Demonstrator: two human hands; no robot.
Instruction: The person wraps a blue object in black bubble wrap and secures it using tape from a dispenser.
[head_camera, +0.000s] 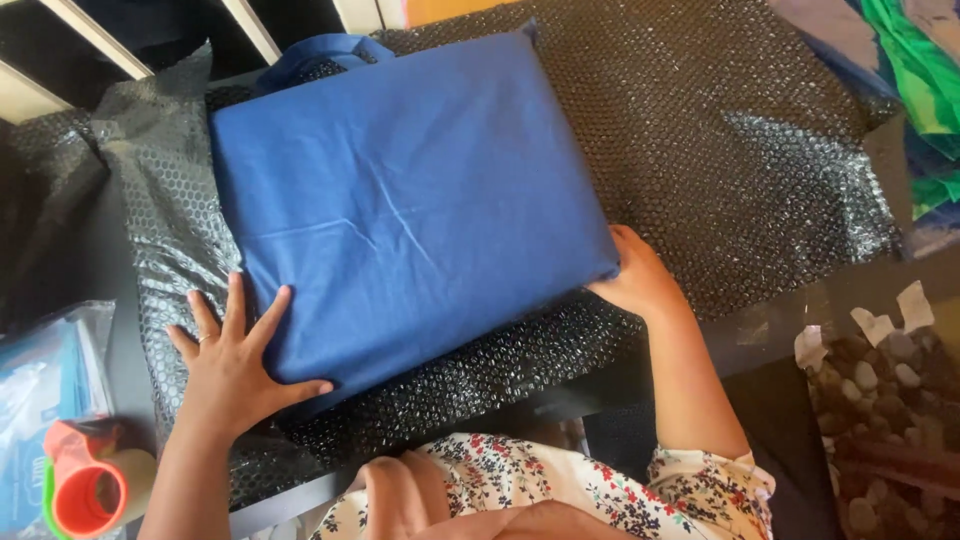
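A folded blue fabric bundle (410, 200) lies flat on a sheet of dark bubble wrap (720, 150) that covers the table. The left hand (232, 365) rests with fingers spread on the bundle's near left corner, palm down, gripping nothing. The right hand (635, 275) cups the bundle's near right corner, fingers tucked under the edge. Left of the bundle, an orange tape dispenser (85, 480) sits beside a clear plastic packet (45, 370).

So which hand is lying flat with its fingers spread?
The left hand, flat on the blue fabric bundle's near corner; the right hand curls around the other corner.
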